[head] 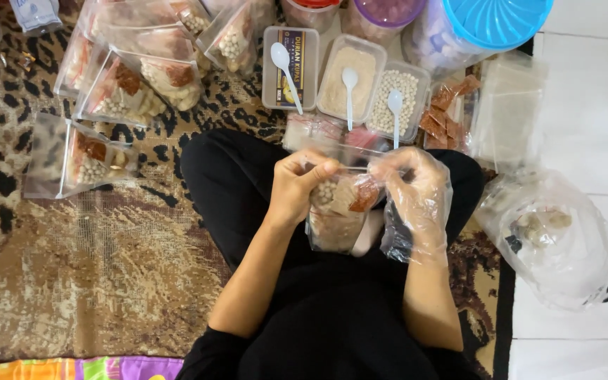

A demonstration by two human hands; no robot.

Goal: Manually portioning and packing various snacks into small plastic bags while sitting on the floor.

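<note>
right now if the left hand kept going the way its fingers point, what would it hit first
The left hand points across toward the gloved right hand, so it would likely press first into the clear snack pouch both hands pinch, then the right hand's fingers. Depth is hard to judge.

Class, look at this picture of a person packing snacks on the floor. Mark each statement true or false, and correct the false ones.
1. Both hands pinch the top of a small clear plastic bag of snacks. True.
2. The left hand wears a plastic glove. False: it is bare; the right hand wears the clear glove.
3. Three rectangular clear tubs each hold a white plastic spoon. True.
4. The big round lid is red. False: it is blue.
</note>
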